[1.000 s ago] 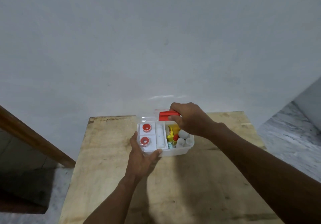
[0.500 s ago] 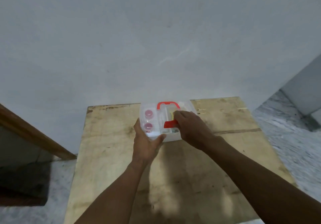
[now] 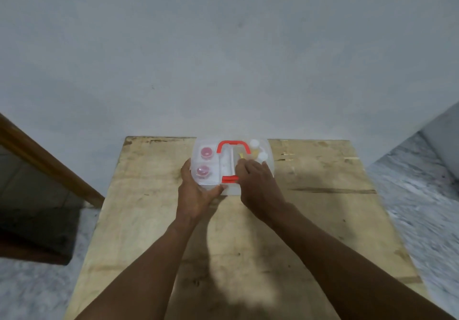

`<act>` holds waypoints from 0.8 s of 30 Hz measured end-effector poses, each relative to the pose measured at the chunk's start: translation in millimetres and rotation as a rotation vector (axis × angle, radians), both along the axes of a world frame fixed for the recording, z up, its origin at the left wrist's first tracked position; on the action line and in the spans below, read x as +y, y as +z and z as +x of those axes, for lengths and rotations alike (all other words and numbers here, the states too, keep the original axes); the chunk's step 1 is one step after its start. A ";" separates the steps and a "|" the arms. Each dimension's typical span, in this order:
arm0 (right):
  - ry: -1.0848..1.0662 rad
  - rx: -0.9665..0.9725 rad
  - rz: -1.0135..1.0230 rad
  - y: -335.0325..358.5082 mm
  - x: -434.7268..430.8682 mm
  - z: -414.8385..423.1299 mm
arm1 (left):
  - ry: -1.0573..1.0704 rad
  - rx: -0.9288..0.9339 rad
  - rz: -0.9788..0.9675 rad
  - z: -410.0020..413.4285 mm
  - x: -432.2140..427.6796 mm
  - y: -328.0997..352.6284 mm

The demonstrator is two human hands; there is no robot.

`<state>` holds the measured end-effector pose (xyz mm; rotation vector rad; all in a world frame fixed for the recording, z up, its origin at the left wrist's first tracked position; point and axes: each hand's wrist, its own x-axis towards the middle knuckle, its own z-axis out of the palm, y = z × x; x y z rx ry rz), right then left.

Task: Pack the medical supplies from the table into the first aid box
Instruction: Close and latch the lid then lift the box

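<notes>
The clear plastic first aid box (image 3: 269, 157) stands at the far edge of the wooden table (image 3: 310, 210), its see-through lid down with a red handle (image 3: 233, 144) on top. Through the lid show two red-capped tubs (image 3: 206, 152), white bottles (image 3: 262, 155) and a yellow pack (image 3: 242, 155). My left hand (image 3: 196, 193) grips the box's near left corner. My right hand (image 3: 257, 183) rests on the lid, fingers at the red latch (image 3: 229, 179) on the front.
A grey wall rises straight behind the table's far edge. A brown wooden rail (image 3: 49, 160) slants down at the left. Speckled floor (image 3: 422, 195) lies to the right and at the lower left.
One second ago the lid stood open with my right hand on its red latch. The lid has come down over the box, and my right hand now presses at its front.
</notes>
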<state>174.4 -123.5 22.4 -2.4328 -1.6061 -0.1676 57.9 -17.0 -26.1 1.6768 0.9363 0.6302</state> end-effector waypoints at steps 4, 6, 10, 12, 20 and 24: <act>-0.008 -0.001 0.013 -3.7 -4.6 -4.9 | -0.041 0.024 0.016 -0.8 -0.8 7.7; -0.024 0.008 0.005 -8.8 -5.7 -7.6 | -0.081 -0.003 0.038 -0.7 -0.4 11.9; -0.068 0.011 -0.019 -18.3 -4.9 -6.2 | -0.149 -0.090 0.030 -3.1 2.5 14.7; -0.077 0.013 -0.021 -16.8 -2.7 -6.7 | -0.168 -0.110 0.012 -3.9 4.5 15.3; -0.025 -0.017 -0.015 -19.4 -10.7 -12.1 | -0.340 -0.167 0.021 -13.0 9.0 18.8; 0.066 0.109 -0.041 -16.3 -23.9 -3.4 | -0.384 -0.125 0.026 -18.2 8.8 29.1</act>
